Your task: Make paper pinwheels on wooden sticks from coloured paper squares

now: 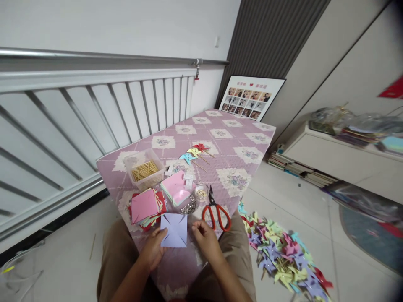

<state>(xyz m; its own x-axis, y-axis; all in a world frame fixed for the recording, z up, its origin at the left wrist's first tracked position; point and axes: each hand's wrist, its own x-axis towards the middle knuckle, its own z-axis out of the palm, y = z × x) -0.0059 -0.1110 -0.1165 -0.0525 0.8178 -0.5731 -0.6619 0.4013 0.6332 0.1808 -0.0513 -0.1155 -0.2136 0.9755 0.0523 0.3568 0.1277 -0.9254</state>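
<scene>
My left hand (155, 246) grips a purple paper square (175, 231) by its left edge, thumb on top; slits run inward from the corners. Just right of the paper, my right hand (204, 235) is closed in a pinch, and whatever is between the fingertips is too small to make out. Orange-handled scissors (216, 214) lie beside it, blades pointing away. Beyond the paper are a heap of small metal pins (189, 205) and a little round container of tiny pale pieces (201, 193). A stack of cut paper squares (145, 206), pink on top, lies left of the purple square.
A clear plastic box (151, 181) holds wooden sticks. Pink paper sheets (174, 184) lie beside it. Three finished pinwheels (194, 152) rest farther back on the flowered tablecloth (220, 133). Many pinwheels (283, 253) are piled on the floor at right. A radiator (126, 109) borders the left.
</scene>
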